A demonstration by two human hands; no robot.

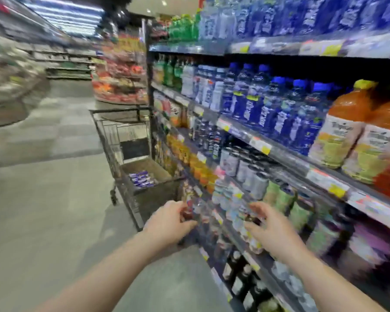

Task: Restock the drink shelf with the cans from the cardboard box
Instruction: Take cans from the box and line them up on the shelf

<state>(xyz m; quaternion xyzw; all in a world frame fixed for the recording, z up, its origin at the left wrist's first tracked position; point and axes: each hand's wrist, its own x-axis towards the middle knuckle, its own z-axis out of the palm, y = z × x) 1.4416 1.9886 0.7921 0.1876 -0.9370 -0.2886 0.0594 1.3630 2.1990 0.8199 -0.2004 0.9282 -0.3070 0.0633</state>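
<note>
a: where are the hands?

b: both are stretched out toward the drink shelf (268,152), at the front edge of one of its lower tiers. the left hand (169,221) is toward the cart side and the right hand (273,230) is further along the same edge.

a: gripping anything?

b: cannot tell. the fingers of both are bent, thumb facing fingers, and blurred drink containers sit between and behind them. the smear hides whether either hand is clamped on one.

a: and the cans?

b: the cans (142,179), with purple and white labels, lie in the cardboard box (153,170), at its left side. the box sits at the near end of the shopping cart (113,140). the cart stands on the floor (43,210), close against the end of the shelf and beyond the left hand.

a: what's stocked above?

b: blue-capped water bottles (268,109) line the front edge of a higher tier. orange juice jugs (340,131) stand beside them toward the right end.
</note>
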